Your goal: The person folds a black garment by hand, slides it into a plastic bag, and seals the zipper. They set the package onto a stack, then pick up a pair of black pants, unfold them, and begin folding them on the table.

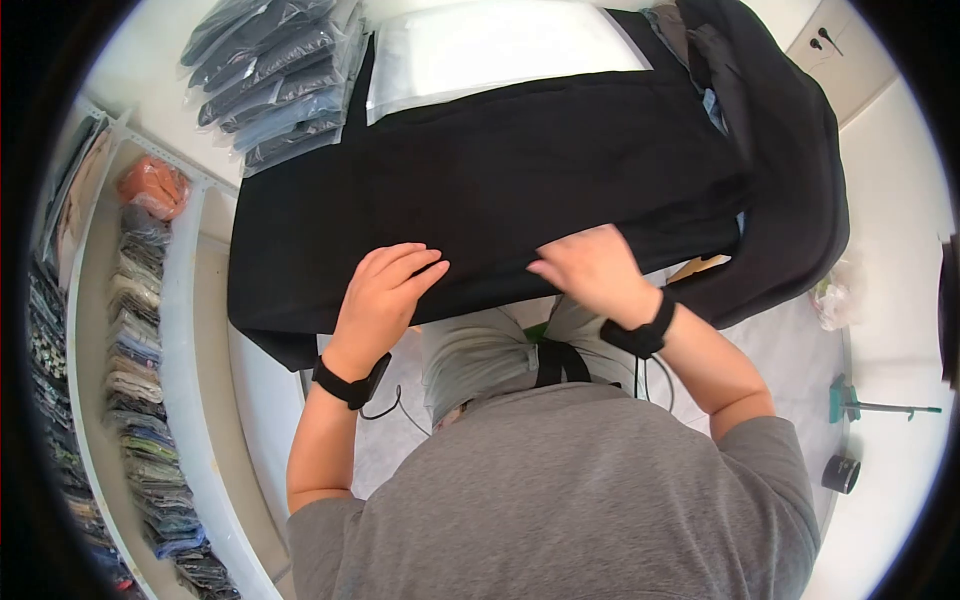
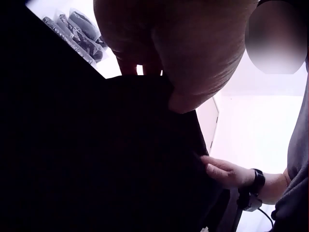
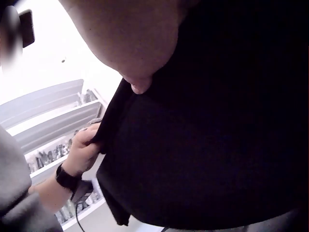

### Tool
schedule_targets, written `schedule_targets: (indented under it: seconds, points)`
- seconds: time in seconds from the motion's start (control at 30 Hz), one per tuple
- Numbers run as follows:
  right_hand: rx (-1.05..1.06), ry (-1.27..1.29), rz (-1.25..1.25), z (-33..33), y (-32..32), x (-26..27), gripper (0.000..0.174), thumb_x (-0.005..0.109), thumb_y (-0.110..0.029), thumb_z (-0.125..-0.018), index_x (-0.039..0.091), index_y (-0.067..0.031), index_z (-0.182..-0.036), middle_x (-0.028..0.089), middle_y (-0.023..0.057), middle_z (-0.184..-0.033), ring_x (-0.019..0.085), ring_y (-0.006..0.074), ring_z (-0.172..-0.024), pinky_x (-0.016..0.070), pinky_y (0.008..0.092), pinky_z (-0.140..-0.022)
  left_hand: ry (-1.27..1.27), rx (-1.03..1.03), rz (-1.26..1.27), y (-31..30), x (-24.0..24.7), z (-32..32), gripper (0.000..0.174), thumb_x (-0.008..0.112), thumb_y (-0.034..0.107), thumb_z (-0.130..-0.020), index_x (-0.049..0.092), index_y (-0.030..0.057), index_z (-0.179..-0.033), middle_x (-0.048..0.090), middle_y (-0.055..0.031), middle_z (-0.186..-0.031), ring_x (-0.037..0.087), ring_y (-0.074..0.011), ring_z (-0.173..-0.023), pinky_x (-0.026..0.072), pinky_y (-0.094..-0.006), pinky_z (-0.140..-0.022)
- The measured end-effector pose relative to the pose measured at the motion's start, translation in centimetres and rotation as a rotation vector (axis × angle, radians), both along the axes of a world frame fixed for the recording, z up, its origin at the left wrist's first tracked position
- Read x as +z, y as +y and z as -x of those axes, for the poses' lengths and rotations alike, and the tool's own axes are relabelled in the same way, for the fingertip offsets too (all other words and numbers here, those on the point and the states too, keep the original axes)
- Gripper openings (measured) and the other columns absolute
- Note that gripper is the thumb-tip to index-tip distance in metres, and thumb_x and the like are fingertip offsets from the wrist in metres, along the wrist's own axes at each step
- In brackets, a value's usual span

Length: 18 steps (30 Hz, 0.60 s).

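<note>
The black cloth (image 1: 480, 190) is spread wide in front of the person, from the stack on the left across to a dark rounded heap on the right, its near edge just before their lap; it hides what carries it. The left hand (image 1: 385, 300) is at that near edge, left of the middle, fingers bent and nearly closed, with a bit of the cloth pinched between thumb and fingertips. The right hand (image 1: 600, 270) is well apart from it along the same edge, fingers curled in and almost closed, the thumb and fingertips nipping the cloth too. Each wrist wears a black band, with a thin cable showing beside it.

Past the cloth, at the far side, I can see some white plastic bags (image 1: 500, 50) lying flat. Just left of them sits a stack of bagged clothes (image 1: 285, 85), mostly dark with a bluish one near the bottom. The dark heap (image 1: 790, 170) over on the right has bits of grey and blue fabric showing along its inner side.

Farther out to the left are white shelves (image 1: 195, 380), packed with folded clothes in clear bags, an orange bundle (image 1: 155, 187) on top. On the right, a green-headed tool (image 1: 845, 398) is near the wall, with a black round container (image 1: 841, 474) close by.
</note>
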State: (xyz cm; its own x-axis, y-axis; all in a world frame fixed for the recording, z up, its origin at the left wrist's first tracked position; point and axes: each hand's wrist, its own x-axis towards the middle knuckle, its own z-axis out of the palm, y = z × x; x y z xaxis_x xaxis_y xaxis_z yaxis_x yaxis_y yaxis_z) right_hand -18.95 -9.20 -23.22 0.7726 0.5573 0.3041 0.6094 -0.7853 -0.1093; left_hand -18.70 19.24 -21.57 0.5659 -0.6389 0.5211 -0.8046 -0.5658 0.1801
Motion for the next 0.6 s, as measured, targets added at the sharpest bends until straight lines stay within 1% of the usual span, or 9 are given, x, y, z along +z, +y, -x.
schedule_targets:
  seconds: [0.07,0.13,0.2,0.27,0.33,0.47,0.53,0.57,0.6]
  points:
    - [-0.034,-0.198,-0.084,0.1,-3.6,-0.6,0.020,0.060,-0.028,-0.085,0.064,-0.0098,-0.079,0.061,0.0059,-0.072,0.061,0.0240,-0.072,0.0446,0.0375,-0.067,0.034,-0.005,0.029,0.1,0.0,-0.1,0.035,0.055,-0.010,-0.069,0.066,0.0041,-0.099,0.064,-0.0084,-0.106,0.057,-0.0271,-0.106,0.0444,-0.0382,-0.090]
    - [-0.164,-0.123,0.044,-0.3,-7.9,-0.3,0.021,0.058,-0.027,-0.087,0.065,-0.0079,-0.082,0.062,0.0069,-0.075,0.060,0.0258,-0.077,0.0431,0.0387,-0.075,0.061,-0.014,0.059,0.2,-0.3,-0.2,0.037,0.054,-0.011,-0.068,0.067,0.0038,-0.099,0.064,-0.0087,-0.106,0.057,-0.0276,-0.106,0.0441,-0.0381,-0.091]
    - [-0.213,-0.140,0.008,-0.8,-11.9,0.1,0.023,0.055,-0.026,-0.089,0.065,-0.0058,-0.085,0.062,0.0086,-0.080,0.059,0.0276,-0.083,0.0428,0.0394,-0.080,0.093,0.003,0.122,0.2,-0.7,-0.2,0.041,0.051,-0.014,-0.064,0.067,0.0030,-0.098,0.064,-0.0092,-0.107,0.057,-0.0287,-0.107,0.0439,-0.0381,-0.092]
    - [-0.323,-0.116,0.027,-1.2,-15.8,-0.1,0.025,0.050,-0.024,-0.092,0.062,-0.0028,-0.093,0.062,0.0121,-0.094,0.057,0.0301,-0.093,0.0387,0.0414,-0.097,0.089,-0.025,0.178,0.1,-1.6,-0.3,0.044,0.048,-0.014,-0.060,0.068,0.0024,-0.096,0.065,-0.0099,-0.106,0.057,-0.0297,-0.107,0.0439,-0.0384,-0.093]
    - [-0.351,-0.252,0.037,-1.8,-18.5,-0.4,0.024,0.051,-0.022,-0.092,0.061,-0.0008,-0.095,0.062,0.0125,-0.100,0.056,0.0309,-0.096,0.0380,0.0406,-0.099,0.068,0.025,0.229,0.0,-2.1,-0.2,0.042,0.050,-0.011,-0.062,0.068,0.0049,-0.095,0.065,-0.0075,-0.105,0.058,-0.0274,-0.105,0.0435,-0.0391,-0.090]
    - [-0.392,-0.236,-0.007,-1.8,-20.2,1.1,0.019,0.054,-0.016,-0.088,0.061,-0.0006,-0.096,0.063,0.0132,-0.103,0.057,0.0324,-0.098,0.0418,0.0400,-0.095,0.069,0.039,0.260,-0.2,-2.1,-0.1,0.040,0.048,-0.009,-0.061,0.068,0.0032,-0.092,0.065,-0.0089,-0.104,0.058,-0.0285,-0.104,0.0429,-0.0403,-0.089]
    - [-0.741,-0.286,-0.240,-1.3,-19.7,2.2,0.018,0.056,-0.009,-0.083,0.061,-0.0025,-0.098,0.063,0.0144,-0.101,0.058,0.0339,-0.097,0.0451,0.0395,-0.091,0.058,0.038,0.263,-0.3,-2.2,0.1,0.039,0.047,-0.008,-0.061,0.068,0.0029,-0.092,0.065,-0.0092,-0.104,0.058,-0.0289,-0.104,0.0423,-0.0407,-0.090]
    - [-0.814,-0.363,-0.294,-1.3,-19.0,2.9,0.024,0.054,-0.001,-0.077,0.062,-0.0041,-0.099,0.063,0.0149,-0.103,0.059,0.0354,-0.098,0.0471,0.0399,-0.088,0.058,0.046,0.264,-0.3,-2.3,0.1,0.039,0.047,-0.008,-0.061,0.068,0.0029,-0.092,0.065,-0.0092,-0.103,0.058,-0.0289,-0.104,0.0420,-0.0405,-0.090]
    - [-0.819,-0.373,-0.296,-1.7,-18.3,3.7,0.024,0.054,-0.001,-0.077,0.062,-0.0041,-0.099,0.063,0.0149,-0.103,0.059,0.0354,-0.098,0.0471,0.0399,-0.088,0.057,0.055,0.264,-0.3,-2.3,0.0,0.038,0.047,-0.008,-0.061,0.068,0.0029,-0.092,0.065,-0.0093,-0.103,0.058,-0.0289,-0.104,0.0418,-0.0403,-0.090]
